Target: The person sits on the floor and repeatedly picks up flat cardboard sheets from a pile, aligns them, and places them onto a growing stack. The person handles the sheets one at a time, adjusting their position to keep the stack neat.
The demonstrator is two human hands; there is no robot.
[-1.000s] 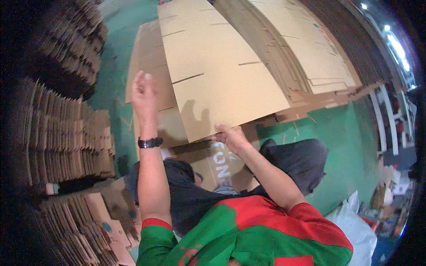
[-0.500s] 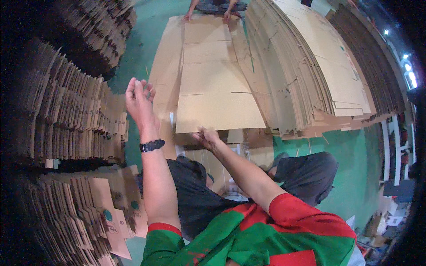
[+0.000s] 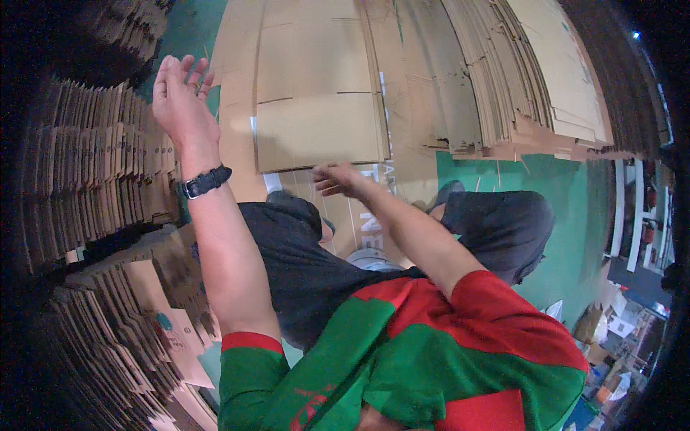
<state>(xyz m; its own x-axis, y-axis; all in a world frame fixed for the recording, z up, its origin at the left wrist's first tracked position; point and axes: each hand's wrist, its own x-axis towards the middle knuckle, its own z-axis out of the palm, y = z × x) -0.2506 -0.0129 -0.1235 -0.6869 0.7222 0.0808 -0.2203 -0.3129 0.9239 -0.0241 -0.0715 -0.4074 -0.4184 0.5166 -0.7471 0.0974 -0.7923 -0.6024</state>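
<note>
A long flat cardboard sheet [image 3: 316, 133] with slits across it lies before me, on top of other flat cardboard. My right hand [image 3: 338, 179] is just off its near edge, fingers loosely bent and a little apart, with nothing in them. Up to the left, my left hand [image 3: 185, 100] is raised in the air with its fingers apart, empty. It wears a black wrist strap [image 3: 205, 182] and is clear of the sheet.
A tall stack of flat cardboard [image 3: 517, 79] stands at the right. More stacked cardboard [image 3: 108, 158] fills the left side, with another pile [image 3: 144, 323] nearer me. Printed cardboard [image 3: 345, 230] lies between my legs on the green floor [image 3: 503, 179]. Clutter [image 3: 611, 330] sits at the lower right.
The sheet's near edge has come down onto the cardboard below. My right hand has come off that edge. The view has tilted down, so the other person's hands at the far end are out of sight.
</note>
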